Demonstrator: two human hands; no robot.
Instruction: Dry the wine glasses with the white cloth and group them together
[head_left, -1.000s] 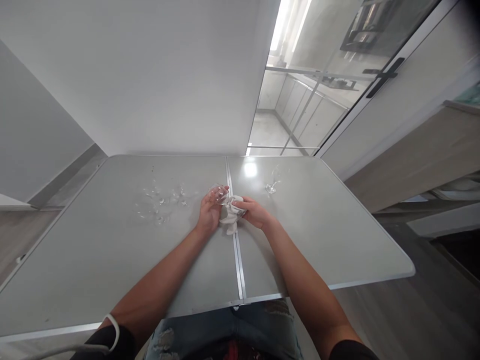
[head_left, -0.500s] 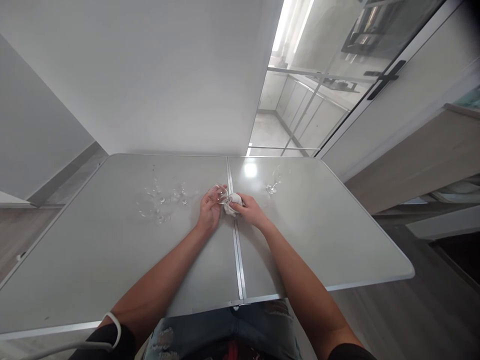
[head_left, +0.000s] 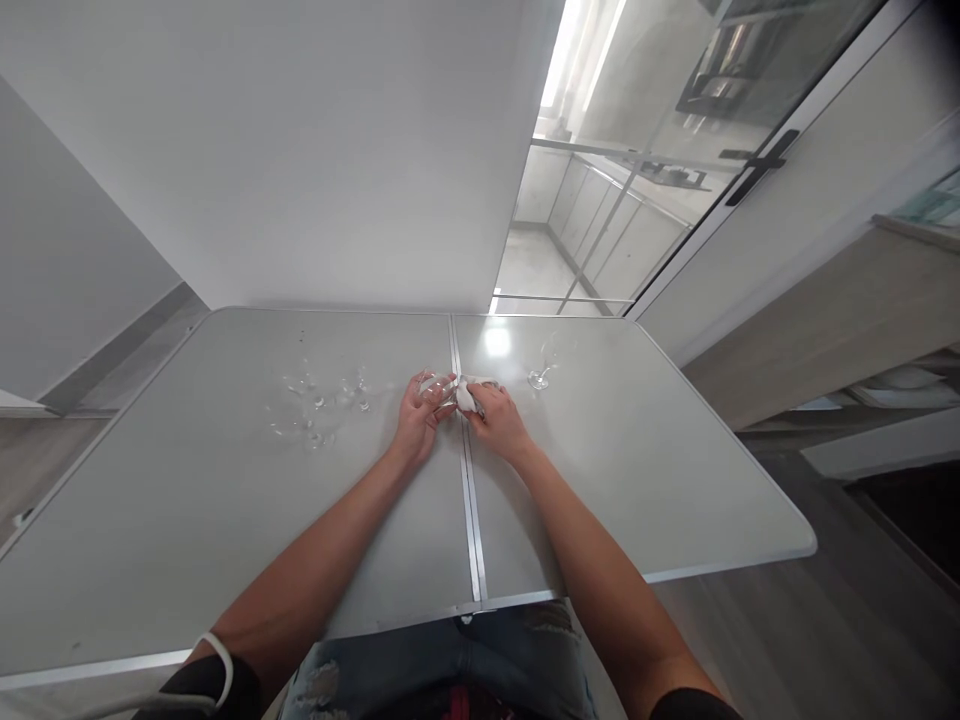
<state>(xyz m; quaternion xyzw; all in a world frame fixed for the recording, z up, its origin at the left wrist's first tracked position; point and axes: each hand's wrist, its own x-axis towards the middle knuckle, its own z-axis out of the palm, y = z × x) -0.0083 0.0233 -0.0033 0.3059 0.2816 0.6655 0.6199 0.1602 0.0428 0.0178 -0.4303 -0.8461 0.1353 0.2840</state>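
My left hand (head_left: 417, 418) is closed around the bowl of a clear wine glass (head_left: 436, 386), which is tipped on its side above the middle of the table. In my right hand (head_left: 498, 420) is a bunched white cloth (head_left: 466, 394), pressed round the glass's stem end; the foot is hidden by cloth and fingers. To the left stand several clear stemmed glasses (head_left: 316, 400), their outlines faint against the pale top. Another stemmed glass (head_left: 540, 378) is upright on the right, beyond my right hand.
The pale folding table (head_left: 600, 480) has a metal seam (head_left: 469, 500) down its middle. A white wall (head_left: 337, 150) rises behind it. At the back right is a glazed door (head_left: 600, 220) with a black handle (head_left: 761, 165); shelves (head_left: 892, 385) stand at the right.
My right hand has shifted its grip, its fingers now over the top of the cloth at the stem end. My left thumb has come across the bowl. The view has moved slightly.
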